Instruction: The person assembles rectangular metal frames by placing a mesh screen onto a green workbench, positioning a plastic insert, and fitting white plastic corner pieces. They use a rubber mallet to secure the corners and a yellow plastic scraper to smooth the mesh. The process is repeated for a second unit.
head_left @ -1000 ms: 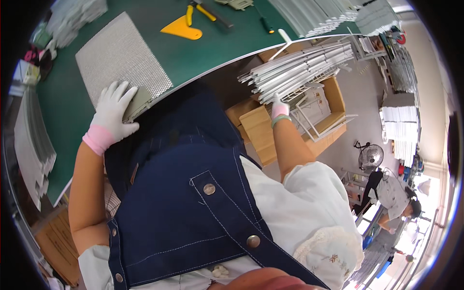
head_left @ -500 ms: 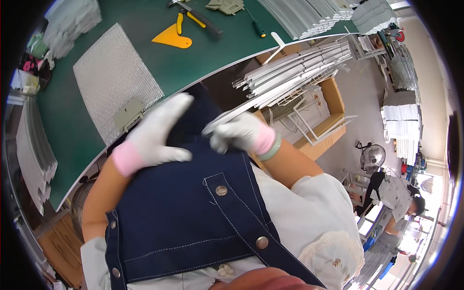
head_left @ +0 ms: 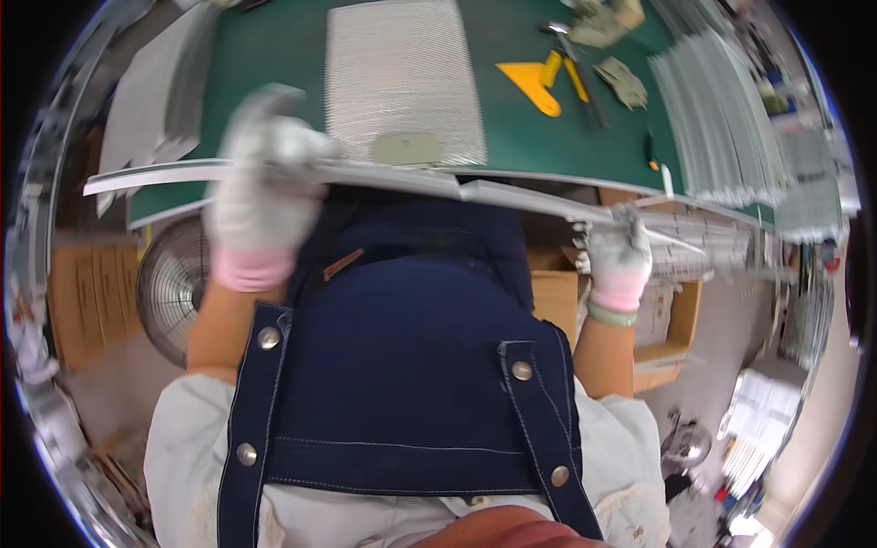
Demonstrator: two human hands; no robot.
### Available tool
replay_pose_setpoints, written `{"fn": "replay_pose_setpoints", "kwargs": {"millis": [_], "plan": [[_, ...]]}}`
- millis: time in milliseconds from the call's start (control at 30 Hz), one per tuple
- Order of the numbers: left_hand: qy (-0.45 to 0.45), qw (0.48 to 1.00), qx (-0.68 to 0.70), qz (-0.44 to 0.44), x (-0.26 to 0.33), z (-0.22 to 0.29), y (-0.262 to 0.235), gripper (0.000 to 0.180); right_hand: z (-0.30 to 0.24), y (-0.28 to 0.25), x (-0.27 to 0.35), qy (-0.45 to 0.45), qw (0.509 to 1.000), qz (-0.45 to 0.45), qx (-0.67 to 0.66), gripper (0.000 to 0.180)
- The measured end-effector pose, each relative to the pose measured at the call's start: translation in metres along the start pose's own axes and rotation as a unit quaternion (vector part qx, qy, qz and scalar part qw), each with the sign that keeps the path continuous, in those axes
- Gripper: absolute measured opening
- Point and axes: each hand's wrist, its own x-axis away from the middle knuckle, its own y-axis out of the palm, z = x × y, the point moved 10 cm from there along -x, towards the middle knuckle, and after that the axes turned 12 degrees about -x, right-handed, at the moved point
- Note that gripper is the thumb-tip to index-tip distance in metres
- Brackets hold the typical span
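Apparent step: positioning pale strip (head_left: 393,176). Right hand (head_left: 619,256) grips strip; left hand (head_left: 260,196) blurred, grip unclear. Next likely requires two-handed support.

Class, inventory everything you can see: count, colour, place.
Table: one, green, ahead.
Mesh panel: one, silvery, on table.
Flat pieces: several, greenish, on panel, table.
Scraper: one, orange, right of panel.
Pliers: one, yellow, beside scraper.
Hammer: one, dark, beside pliers.
Screwdriver: one, dark, table's right.
Stacks: several, grey, both sides.
Fans: two, greyish, both sides.
Boxes: several, brown, both sides.
Long strip: count unclear, whitish, across hands.
Apron: one, navy, worn.
Left hand: one, gloved white, at strip, blurred.
Right hand: one, gloved white, at strip.
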Motion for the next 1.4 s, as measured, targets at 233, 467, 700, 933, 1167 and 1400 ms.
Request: {"fn": "replay_pose_setpoints", "kwargs": {"millis": [233,467,700,933,1167,1400], "plan": [[-0.123,0.918,-0.353,0.134,0.008,0.019,-0.036,0.034,-0.015,0.133,0.06,-0.286,0.861,-0.174,0.384,0.033],[-0.096,0.8,-0.576,0.14,0.01,-0.014,-0.057,0.055,0.166,0.139,0.047,-0.001,0.741,-0.214,0.636,0.05],[-0.111,0.631,-0.761,0.101,-0.012,-0.052,-0.095,0.03,0.175,0.117,-0.045,-0.086,0.579,-0.179,0.791,0.028],[-0.253,0.539,-0.804,0.003,-0.004,-0.061,-0.075,0.055,0.192,0.113,-0.037,-0.074,0.519,-0.186,0.831,0.036],[-0.287,0.677,-0.676,0.046,0.055,-0.073,-0.112,0.051,0.177,0.091,-0.009,-0.035,0.611,-0.137,0.779,0.045],[-0.356,0.882,-0.264,0.161,0.06,-0.126,-0.112,0.048,0.188,0.045,0.001,0.1,0.88,-0.001,0.464,0.05]]}}
